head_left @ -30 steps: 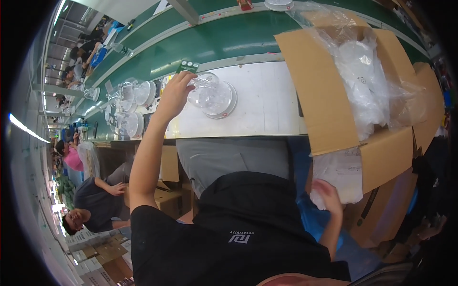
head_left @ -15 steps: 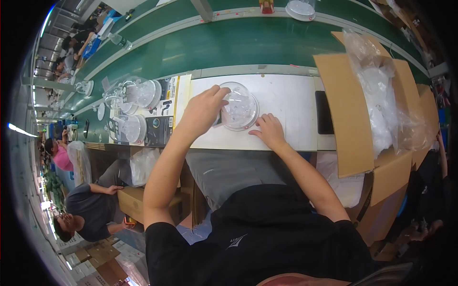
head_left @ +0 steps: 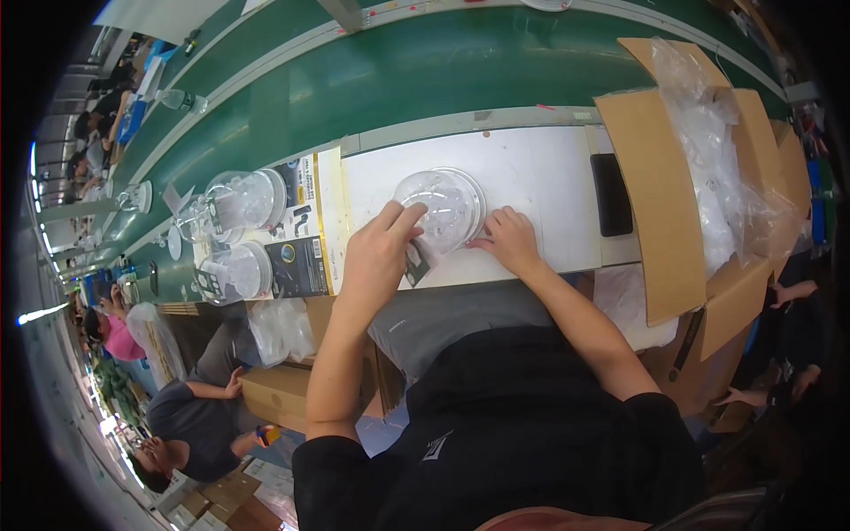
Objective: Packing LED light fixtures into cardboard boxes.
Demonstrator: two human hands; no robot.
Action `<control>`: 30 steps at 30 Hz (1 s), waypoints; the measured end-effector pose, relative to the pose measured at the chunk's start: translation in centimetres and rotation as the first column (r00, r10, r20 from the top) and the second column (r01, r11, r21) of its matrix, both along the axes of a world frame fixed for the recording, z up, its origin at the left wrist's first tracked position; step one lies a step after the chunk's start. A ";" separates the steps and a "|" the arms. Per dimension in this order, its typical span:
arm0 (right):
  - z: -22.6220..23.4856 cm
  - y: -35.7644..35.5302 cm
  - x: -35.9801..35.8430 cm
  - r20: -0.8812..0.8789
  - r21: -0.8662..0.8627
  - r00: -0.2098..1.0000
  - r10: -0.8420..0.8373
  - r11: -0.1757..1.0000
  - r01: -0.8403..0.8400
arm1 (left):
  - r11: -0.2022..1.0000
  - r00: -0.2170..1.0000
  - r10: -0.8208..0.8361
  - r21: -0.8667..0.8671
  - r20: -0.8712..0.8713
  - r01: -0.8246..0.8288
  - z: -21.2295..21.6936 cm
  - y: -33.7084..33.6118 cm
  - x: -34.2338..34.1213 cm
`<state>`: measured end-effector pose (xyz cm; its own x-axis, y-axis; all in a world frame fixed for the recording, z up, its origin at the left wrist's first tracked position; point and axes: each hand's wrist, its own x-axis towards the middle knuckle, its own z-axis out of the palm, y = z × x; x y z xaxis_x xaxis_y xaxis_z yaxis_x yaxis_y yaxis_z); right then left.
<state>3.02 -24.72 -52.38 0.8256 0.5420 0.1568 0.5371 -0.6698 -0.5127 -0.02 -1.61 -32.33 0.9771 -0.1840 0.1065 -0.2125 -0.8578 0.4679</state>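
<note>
A clear plastic dome (head_left: pixel 440 209) sits on the white desk (head_left: pixel 540 177), roughly at the middle of its near half, with its flat rim showing along the right side; the left hand (head_left: pixel 379 257) rests against the dome's left front, fingers curled and the thumb and forefinger closing on its lower edge, with a small dark card (head_left: pixel 415 263) lying just under the fingertips; the right hand (head_left: pixel 509 237) lies on the desk at the dome's right front, fingers bent and their tips touching the rim, not spread; whether it actually pinches the rim cannot be told from this view.

To the right of the dome a flat black rectangular pad (head_left: pixel 611 194) lies on the desk, apart from both hands; beyond it stands an open cardboard box (head_left: pixel 660 203) with crumpled clear plastic bags (head_left: pixel 722 168) inside; to the left of the desk printed dark cartons (head_left: pixel 301 239) lie flat, and further left several more clear domes (head_left: pixel 241 199) are grouped together; behind the desk runs a green conveyor belt (head_left: pixel 425 71), bending with the lens.

The person wears a black shirt (head_left: pixel 531 425), both forearms reaching up from the lower edge; other people (head_left: pixel 190 416) sit at the lower left, well apart from the desk.
</note>
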 end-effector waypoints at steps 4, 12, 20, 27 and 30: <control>1.1 -0.5 0.8 -0.204 0.189 0.978 -0.038 0.979 0.078 | 0.988 0.993 0.116 -0.102 -0.006 -0.116 -0.3 2.5 -1.5; 1.6 1.0 0.2 -0.311 0.163 0.950 -0.023 0.983 0.078 | 0.958 0.994 0.110 -0.265 -0.002 -0.106 -1.0 3.2 -3.3; 1.1 1.3 -0.1 -0.372 0.168 0.928 -0.022 0.982 0.091 | 0.924 0.983 0.179 -0.334 -0.049 -0.185 -1.6 4.0 -5.3; 1.3 1.0 0.1 -0.456 0.175 0.890 0.009 0.981 0.080 | 0.878 0.975 0.198 -0.424 -0.105 -0.224 -1.8 3.2 -7.2; 1.9 1.2 0.2 -0.555 0.141 0.832 0.010 0.987 0.083 | 0.882 0.974 0.218 -0.413 -0.067 -0.226 -1.9 2.3 -7.9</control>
